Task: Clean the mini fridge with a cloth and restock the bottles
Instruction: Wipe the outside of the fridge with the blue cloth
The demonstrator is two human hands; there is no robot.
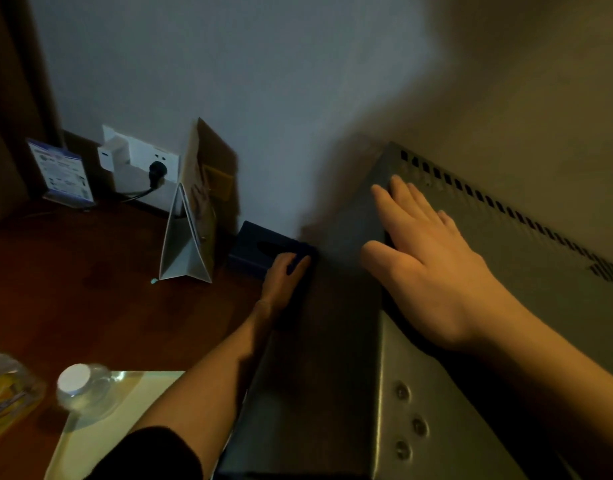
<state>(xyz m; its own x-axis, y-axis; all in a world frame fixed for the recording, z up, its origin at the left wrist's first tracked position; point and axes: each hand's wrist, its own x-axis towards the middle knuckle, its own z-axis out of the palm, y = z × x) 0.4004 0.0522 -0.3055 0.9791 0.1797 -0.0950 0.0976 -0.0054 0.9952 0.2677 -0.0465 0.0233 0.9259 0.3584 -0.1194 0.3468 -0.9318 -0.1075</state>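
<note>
Dim desk corner, head view. Right hand [426, 251] flat, fingers straight, on fridge [506, 271] vented metal panel. Left hand [286, 268] lower, at fridge's left side, fingers curled around dark blue cloth [300, 263]; grip closed on it. Dark box [256, 247] just beyond left hand. Bottle [80, 389], white cap, well back toward left elbow. Fridge looks heavy, rigid, smooth; best held by edges. Cloth soft. Leaflet [62, 171] print unreadable; no brands legible.
</note>
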